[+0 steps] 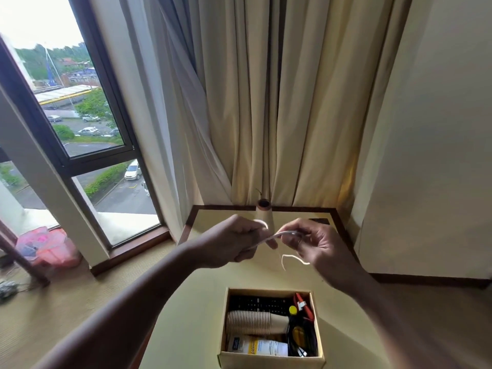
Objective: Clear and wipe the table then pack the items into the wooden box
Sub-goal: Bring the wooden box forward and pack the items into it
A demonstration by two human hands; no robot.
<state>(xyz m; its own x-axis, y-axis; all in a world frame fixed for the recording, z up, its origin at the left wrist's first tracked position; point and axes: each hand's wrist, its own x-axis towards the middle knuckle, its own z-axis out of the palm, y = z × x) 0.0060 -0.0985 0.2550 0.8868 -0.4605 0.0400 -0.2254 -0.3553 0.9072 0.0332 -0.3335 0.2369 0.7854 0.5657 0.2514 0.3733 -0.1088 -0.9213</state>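
Both hands are raised above the pale table (207, 288), holding a thin white cable (269, 237) between them. My left hand (234, 243) grips one end with curled fingers. My right hand (314, 243) pinches the other part, and a loose loop of the cable hangs below it. The wooden box (271, 362) stands open on the table nearer to me. Inside lie a black remote (258, 303), a stack of paper cups (253, 322), a white and yellow tube (261, 347), black cords and a red item.
A tan cone-shaped vase (264, 217) stands at the table's far edge, just behind my hands. Cream curtains (279, 102) hang behind it. A window (74, 115) is at the left and a wall at the right. A pink bag (45, 247) lies on the carpet.
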